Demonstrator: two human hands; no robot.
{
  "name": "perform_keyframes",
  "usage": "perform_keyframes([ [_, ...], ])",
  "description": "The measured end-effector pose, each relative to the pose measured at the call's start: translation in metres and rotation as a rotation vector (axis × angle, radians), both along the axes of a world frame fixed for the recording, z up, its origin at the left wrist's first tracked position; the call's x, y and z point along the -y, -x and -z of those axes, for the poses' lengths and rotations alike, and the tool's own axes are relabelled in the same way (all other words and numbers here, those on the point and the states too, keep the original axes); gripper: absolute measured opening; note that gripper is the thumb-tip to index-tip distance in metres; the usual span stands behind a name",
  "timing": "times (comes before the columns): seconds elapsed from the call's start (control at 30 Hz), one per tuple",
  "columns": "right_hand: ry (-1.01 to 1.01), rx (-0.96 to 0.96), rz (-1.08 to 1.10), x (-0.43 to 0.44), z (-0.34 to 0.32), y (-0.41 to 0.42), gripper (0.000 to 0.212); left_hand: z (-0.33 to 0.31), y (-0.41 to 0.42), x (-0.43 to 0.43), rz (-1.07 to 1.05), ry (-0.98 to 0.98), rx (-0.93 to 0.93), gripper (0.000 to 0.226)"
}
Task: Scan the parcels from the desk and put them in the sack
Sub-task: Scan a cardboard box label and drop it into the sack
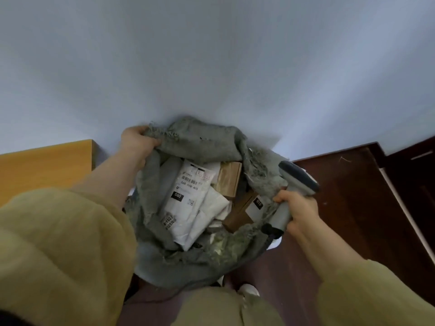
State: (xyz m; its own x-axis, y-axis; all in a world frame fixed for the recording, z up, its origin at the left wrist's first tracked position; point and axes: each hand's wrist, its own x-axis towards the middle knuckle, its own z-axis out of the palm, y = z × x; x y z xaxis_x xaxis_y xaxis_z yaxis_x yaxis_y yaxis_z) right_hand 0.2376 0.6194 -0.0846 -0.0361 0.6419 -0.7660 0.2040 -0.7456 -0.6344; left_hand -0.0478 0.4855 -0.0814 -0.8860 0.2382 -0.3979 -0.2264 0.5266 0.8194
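A grey woven sack [202, 140] stands open below me on the floor. My left hand [136, 143] grips its far left rim and holds the mouth open. My right hand [299, 210] grips the handle of a grey barcode scanner [296, 182] at the sack's right rim. Inside lie several parcels: a white mailer with a barcode label marked 060 [186, 198] on top, other white bags beneath it, a brown cardboard box [229, 178] at the back, and a second brown box with a white label [244, 209] on the right.
A light wooden desk [47, 165] shows at the left edge. Dark brown wooden furniture [353, 196] stands at the right. A pale wall fills the upper view. My yellow sleeves and a white shoe [248, 289] are at the bottom.
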Motion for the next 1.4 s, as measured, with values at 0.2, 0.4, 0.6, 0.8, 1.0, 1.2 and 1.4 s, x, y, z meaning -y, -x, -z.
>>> perform_keyframes([
  [0.2, -0.028, 0.016, 0.014, 0.014, 0.008, -0.019, 0.028, 0.02, -0.013, 0.025, 0.12, 0.37, -0.199, 0.042],
  [0.4, -0.036, -0.032, -0.024, 0.025, 0.009, -0.042, 0.028, 0.055, -0.116, 0.075, 0.529, 0.35, -0.595, 0.058],
  [0.6, 0.039, -0.068, -0.042, 0.027, 0.031, -0.082, 0.03, 0.117, -0.251, 0.1, 1.439, 0.758, -0.2, 0.094],
  [0.8, 0.064, -0.057, -0.068, 0.023, 0.061, -0.122, 0.044, 0.098, -0.282, 0.135, 1.397, 0.792, -0.226, 0.031],
  [1.0, 0.128, -0.003, -0.141, 0.037, 0.093, -0.145, 0.054, 0.101, -0.305, 0.184, 1.135, 1.03, -0.238, 0.045],
  [1.2, 0.121, 0.015, -0.221, 0.057, 0.091, -0.157, 0.041, 0.112, -0.314, 0.188, 1.182, 1.022, -0.4, 0.062],
  [1.4, 0.142, 0.027, -0.27, 0.087, 0.094, -0.178, 0.03, 0.116, -0.324, 0.187, 1.261, 1.015, -0.486, 0.07],
])
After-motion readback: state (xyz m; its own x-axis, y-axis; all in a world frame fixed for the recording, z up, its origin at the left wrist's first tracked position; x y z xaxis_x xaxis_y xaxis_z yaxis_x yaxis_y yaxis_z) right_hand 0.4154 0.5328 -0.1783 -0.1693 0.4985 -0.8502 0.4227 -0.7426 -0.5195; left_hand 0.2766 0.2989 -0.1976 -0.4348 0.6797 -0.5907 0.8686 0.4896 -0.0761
